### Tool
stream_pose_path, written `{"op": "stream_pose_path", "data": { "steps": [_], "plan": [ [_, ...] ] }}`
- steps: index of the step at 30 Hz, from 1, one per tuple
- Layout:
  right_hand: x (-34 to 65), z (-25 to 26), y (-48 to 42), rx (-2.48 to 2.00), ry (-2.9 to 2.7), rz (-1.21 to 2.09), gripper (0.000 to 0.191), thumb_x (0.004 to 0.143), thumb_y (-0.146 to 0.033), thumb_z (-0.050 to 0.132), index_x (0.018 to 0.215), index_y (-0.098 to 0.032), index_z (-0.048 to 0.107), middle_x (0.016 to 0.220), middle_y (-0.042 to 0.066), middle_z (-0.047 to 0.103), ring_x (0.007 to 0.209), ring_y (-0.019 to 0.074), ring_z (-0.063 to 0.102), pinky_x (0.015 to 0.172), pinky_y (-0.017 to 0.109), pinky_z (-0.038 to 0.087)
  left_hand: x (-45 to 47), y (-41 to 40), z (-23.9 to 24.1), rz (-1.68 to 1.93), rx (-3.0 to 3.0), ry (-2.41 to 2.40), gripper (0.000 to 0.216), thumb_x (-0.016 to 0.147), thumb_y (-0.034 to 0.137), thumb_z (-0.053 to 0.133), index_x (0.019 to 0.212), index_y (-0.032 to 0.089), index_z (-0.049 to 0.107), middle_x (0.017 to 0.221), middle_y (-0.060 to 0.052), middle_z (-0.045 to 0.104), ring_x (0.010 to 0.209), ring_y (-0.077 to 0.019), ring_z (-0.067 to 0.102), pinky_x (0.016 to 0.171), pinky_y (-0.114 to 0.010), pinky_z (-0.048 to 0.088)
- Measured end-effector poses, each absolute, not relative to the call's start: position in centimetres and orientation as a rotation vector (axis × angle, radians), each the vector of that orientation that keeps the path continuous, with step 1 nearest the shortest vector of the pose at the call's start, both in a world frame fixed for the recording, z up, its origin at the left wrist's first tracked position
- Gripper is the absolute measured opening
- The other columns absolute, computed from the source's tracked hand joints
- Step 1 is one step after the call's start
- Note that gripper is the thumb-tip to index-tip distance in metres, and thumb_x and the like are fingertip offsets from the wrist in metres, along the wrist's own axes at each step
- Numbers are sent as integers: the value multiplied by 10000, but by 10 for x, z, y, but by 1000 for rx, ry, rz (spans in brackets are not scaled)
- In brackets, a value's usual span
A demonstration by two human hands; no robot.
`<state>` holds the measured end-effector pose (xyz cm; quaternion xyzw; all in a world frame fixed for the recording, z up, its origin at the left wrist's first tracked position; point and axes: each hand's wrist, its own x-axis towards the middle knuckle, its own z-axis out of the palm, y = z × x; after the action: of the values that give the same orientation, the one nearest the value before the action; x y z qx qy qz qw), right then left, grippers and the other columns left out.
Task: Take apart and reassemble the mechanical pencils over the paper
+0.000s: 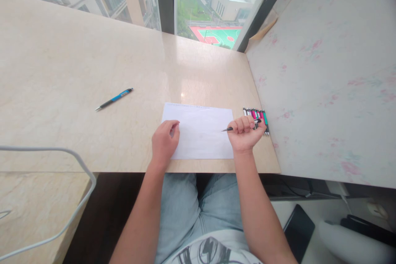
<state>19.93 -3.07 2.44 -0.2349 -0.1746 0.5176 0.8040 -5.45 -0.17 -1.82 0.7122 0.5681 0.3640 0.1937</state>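
Observation:
A white sheet of paper lies on the beige stone desktop, with a faint line of small writing along its top edge. My left hand rests on the sheet's left edge, fingers loosely bent, with a gap between thumb and forefinger and nothing seen in it. Over the right edge, my right hand is closed around a dark pen, knuckles up. The pen's tip points left above the paper; its clip end shows near the thumb. Partly behind that hand, several colourful pens lie side by side.
A blue and black pen lies apart on the left of the desktop. A grey cable loops over the lower left. The floral wall borders the right side, windows the back.

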Motion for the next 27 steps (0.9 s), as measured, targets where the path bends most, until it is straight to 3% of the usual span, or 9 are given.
{"op": "stream_pose_path", "data": {
  "steps": [14,27],
  "plan": [
    [201,21,-32,-349,-291,1189,517,779,-462,674,590,-222,257,470,-107,220,409,71,188,403,215,303,-54,-2,-19,1016,2007,1586,209,934,245,490,1020,194,674,995,-72,733,911,-217,679,835,-352,524],
    [201,25,-31,-583,-383,1067,552,843,-601,574,563,-231,277,479,-94,179,416,89,132,379,243,260,-54,-2,-15,1001,1996,1596,211,928,241,491,1022,195,674,1008,-74,736,924,-217,684,842,-350,529]
  ]
}}
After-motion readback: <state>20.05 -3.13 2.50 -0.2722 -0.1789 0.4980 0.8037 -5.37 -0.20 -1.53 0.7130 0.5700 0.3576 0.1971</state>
